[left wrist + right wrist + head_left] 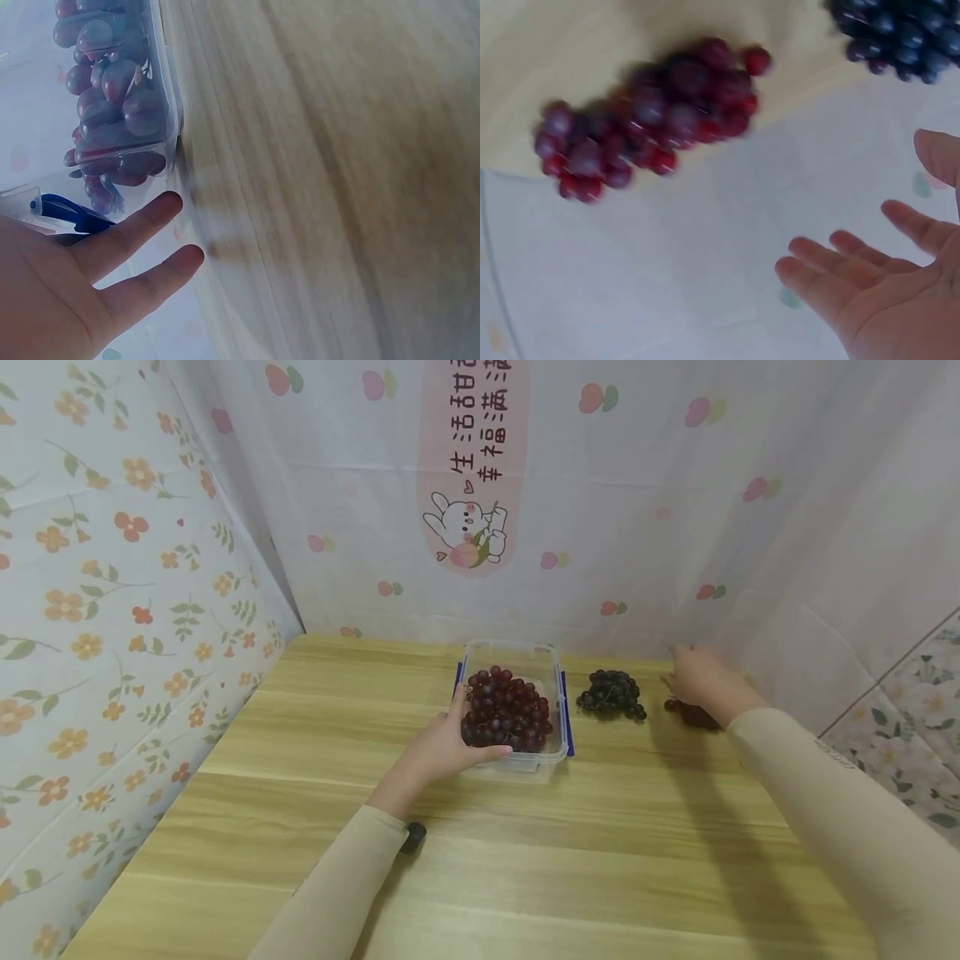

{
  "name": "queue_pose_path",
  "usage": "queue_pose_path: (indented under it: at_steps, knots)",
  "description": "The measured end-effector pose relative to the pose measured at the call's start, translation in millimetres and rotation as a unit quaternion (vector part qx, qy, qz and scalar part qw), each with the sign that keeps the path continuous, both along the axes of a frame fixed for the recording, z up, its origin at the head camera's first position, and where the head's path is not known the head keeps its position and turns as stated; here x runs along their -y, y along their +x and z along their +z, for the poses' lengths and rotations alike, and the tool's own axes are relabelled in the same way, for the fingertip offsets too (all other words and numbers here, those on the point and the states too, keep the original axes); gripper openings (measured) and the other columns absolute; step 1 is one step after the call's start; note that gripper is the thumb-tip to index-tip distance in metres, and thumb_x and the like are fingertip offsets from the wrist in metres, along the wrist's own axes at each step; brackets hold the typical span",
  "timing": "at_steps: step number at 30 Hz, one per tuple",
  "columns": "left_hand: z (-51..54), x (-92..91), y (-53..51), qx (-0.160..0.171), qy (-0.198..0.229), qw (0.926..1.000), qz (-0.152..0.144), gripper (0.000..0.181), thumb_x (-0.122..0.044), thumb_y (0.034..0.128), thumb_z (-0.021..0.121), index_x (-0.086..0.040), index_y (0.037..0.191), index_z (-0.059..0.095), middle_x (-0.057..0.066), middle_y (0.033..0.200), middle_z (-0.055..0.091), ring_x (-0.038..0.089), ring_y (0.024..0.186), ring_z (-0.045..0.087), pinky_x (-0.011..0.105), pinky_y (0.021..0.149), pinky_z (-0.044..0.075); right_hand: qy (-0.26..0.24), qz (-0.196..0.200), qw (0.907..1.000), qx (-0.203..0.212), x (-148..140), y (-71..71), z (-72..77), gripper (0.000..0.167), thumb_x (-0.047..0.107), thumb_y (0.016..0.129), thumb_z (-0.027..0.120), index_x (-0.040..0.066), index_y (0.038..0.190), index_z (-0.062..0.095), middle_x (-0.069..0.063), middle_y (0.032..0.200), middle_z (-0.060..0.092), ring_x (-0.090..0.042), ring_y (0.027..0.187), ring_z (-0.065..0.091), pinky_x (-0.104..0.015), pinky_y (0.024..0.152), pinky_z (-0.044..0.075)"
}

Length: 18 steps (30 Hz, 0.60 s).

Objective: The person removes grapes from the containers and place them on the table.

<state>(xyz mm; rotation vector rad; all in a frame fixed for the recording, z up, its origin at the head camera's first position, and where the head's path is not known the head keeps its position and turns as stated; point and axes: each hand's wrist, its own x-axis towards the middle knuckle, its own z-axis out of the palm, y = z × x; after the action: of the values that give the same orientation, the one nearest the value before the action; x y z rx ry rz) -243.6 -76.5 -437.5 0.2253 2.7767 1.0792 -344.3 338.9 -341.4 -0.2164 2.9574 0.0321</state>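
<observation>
A clear plastic food container [553, 758] with blue side clips [567, 714] stands on the table, holding a heap of red-purple grapes [510, 706]. My left hand [442, 745] rests at its near left corner, thumb along the front wall and fingers by the left side. Two of those fingers look straight in the left wrist view. At the far right, my right hand [708, 681] hovers over a bunch of red grapes [649, 112], fingers spread and apart from it. Between the container and that bunch lies a bunch of black grapes [611, 693].
The wooden table [570, 868] meets a printed cloth [337, 485] at the back. A floral cloth [112, 610] hangs at the left, another [922, 718] at the right. A small black object [414, 837] shows beside the left wrist.
</observation>
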Motion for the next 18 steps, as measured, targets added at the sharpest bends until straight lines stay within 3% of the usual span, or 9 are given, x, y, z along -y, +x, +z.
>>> queue_pose_path:
  at_steps: [10,18]
  knots:
    - [-0.3,-1.5,1.3,0.009,-0.004,1.0,0.002,0.143,-0.092,0.0713,0.071,-0.03,0.172,-0.01,0.025,0.172,0.032,0.049,0.154,0.042,0.067,0.117,0.044,-0.012,0.023,0.9997,0.005,41,8.2,32.8,0.065,0.021,0.109,0.057,-0.012,0.159,0.031,-0.045,0.157,0.035,-0.063,0.145,0.037,-0.074,0.117,0.035]
    - [0.4,-0.4,1.4,0.012,0.005,0.9999,0.005,0.143,-0.092,0.0713,0.072,-0.031,0.172,-0.009,0.025,0.173,0.031,0.049,0.155,0.041,0.068,0.118,0.043,0.0,0.084,0.9961,0.029,84,14.4,54.0,0.057,0.016,0.102,0.07,-0.01,0.149,0.051,-0.034,0.151,0.054,-0.055,0.137,0.054,-0.066,0.113,0.047]
